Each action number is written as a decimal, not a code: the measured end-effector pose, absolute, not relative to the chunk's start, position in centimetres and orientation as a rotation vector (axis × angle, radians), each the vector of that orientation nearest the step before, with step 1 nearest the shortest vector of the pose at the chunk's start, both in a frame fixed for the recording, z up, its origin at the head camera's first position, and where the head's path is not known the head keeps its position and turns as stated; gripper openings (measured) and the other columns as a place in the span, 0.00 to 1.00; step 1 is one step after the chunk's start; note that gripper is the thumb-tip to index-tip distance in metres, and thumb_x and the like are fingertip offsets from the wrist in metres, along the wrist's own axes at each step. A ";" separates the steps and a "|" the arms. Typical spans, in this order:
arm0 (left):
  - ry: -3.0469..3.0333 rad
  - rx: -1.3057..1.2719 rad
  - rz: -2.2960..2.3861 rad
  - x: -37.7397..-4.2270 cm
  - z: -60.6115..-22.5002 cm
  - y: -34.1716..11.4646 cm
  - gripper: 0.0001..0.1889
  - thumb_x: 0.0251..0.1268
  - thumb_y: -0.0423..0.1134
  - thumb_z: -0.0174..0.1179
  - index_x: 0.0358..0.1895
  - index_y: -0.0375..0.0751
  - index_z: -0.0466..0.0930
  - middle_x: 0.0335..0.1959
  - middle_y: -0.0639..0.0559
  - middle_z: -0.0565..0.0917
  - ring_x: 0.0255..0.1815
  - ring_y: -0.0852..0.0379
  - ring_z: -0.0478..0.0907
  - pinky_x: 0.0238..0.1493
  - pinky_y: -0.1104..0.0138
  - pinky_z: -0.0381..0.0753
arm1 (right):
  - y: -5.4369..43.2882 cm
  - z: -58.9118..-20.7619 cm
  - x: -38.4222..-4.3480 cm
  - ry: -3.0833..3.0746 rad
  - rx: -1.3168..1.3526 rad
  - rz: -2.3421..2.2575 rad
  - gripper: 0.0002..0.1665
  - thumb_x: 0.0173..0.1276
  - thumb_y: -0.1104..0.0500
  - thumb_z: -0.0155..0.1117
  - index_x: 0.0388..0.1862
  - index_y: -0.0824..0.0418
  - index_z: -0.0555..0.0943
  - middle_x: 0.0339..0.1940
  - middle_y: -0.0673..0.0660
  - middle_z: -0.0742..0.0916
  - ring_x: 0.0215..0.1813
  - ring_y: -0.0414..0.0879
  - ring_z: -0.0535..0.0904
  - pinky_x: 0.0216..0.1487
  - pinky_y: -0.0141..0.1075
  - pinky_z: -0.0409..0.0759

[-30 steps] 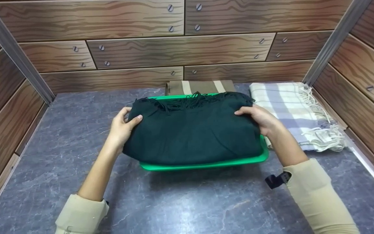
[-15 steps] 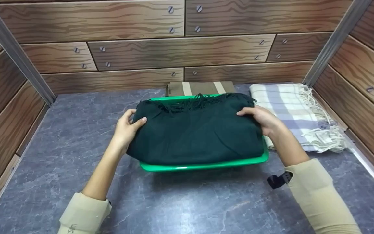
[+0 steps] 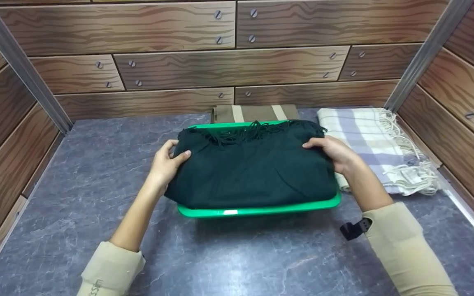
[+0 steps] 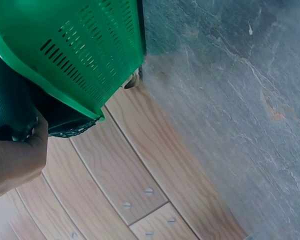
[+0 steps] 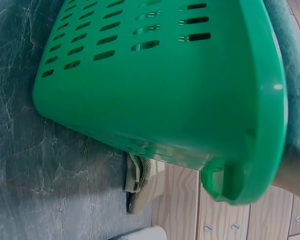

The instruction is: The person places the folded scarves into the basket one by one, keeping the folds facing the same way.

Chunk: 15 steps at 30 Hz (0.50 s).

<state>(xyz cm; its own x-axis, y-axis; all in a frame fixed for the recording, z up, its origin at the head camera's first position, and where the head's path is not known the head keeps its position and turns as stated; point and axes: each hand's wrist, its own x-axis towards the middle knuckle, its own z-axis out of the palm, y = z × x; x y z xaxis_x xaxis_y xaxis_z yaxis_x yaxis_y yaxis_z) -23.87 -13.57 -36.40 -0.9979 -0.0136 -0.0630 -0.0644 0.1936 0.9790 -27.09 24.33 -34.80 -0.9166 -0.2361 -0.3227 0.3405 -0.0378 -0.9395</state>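
A folded dark green shawl (image 3: 253, 168) with a fringe along its far edge lies over the top of a green plastic basket (image 3: 261, 209). At the shawl's left end my left hand (image 3: 165, 164) grips it, thumb on top and fingers partly hidden underneath. My right hand (image 3: 338, 154) holds the right end the same way. In the left wrist view the slotted basket wall (image 4: 85, 50) shows beside the shawl (image 4: 10, 100) and my left hand (image 4: 20, 155). The right wrist view is mostly basket (image 5: 155, 90), with a bit of my right hand (image 5: 295, 170) at the edge.
A folded white and lavender checked shawl (image 3: 364, 139) with cream fringe lies to the right of the basket. Behind the basket is a brown folded cloth (image 3: 257, 113) with cream stripes. The marbled grey tabletop (image 3: 97, 176) is enclosed by wood-patterned walls (image 3: 179, 70).
My left hand and the shawl's left end have shifted slightly to the right, further over the basket. My right hand has hardly moved and keeps its hold.
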 end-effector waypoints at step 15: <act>2.432 -0.049 1.897 -24.2 -36.8 -13.0 0.15 0.66 0.36 0.55 0.53 0.36 0.69 0.40 0.39 0.80 0.33 0.51 0.78 0.35 0.62 0.75 | 24.5 -34.9 -27.5 1.878 0.137 -1.991 0.06 0.65 0.65 0.55 0.39 0.66 0.74 0.38 0.54 0.80 0.38 0.45 0.79 0.42 0.35 0.77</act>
